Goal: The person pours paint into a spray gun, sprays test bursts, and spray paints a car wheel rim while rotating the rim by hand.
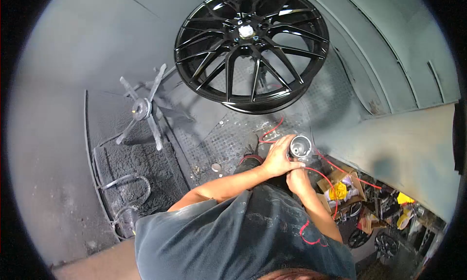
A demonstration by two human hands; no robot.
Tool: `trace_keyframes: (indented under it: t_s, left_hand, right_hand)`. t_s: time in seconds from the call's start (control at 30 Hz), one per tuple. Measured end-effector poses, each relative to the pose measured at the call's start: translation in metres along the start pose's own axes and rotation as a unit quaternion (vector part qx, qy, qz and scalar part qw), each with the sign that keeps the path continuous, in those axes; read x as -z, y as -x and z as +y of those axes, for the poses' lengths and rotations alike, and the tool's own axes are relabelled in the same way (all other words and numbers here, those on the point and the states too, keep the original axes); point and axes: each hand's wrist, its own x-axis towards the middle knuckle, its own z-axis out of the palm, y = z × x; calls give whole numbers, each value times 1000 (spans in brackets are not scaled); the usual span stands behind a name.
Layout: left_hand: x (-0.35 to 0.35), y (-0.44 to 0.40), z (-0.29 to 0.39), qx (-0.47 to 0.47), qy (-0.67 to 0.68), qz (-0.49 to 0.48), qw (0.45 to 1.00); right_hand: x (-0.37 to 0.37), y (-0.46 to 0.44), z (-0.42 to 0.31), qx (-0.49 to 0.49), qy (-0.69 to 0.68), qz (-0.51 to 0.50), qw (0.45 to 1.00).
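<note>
My left hand is wrapped around the side of an open round metal cup, which looks like the cup of a spray gun. I look down into its shiny inside. Just below, my right hand is closed at the gun's body, which the hands mostly hide. A thin red hose runs from beside my right hand toward the lower right. Beyond the hands, a glossy black multi-spoke wheel rim is held up above the floor, apart from both hands.
At left stands a grey-coated spoked stand, near a rough dark block with a curved hose. Cardboard boxes, yellow items and wheel parts crowd the lower right. Another red hose length lies on the speckled floor.
</note>
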Motion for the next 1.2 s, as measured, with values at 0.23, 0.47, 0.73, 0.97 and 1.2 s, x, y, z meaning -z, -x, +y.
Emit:
trace_keyframes:
  t_s: [0.23, 0.47, 0.73, 0.97, 1.2]
  left_hand:
    - [20, 13, -27, 64, 60, 125, 988]
    - [15, 27, -133, 135, 56, 267, 953]
    - [65, -3, -262, 142, 97, 323, 931]
    - [101, -23, -369, 60, 95, 345, 932]
    - [91, -55, -425, -37, 25, 469, 882]
  right_hand:
    - [-36, -31, -14, -3, 9, -152, 988]
    - [-90, -98, -3, -9, 27, -271, 962]
    - [-244, -210, 54, 155, -94, -164, 970]
    - [-342, -300, 100, 396, -197, 15, 897]
    - [-390, -358, 109, 396, -246, 17, 885]
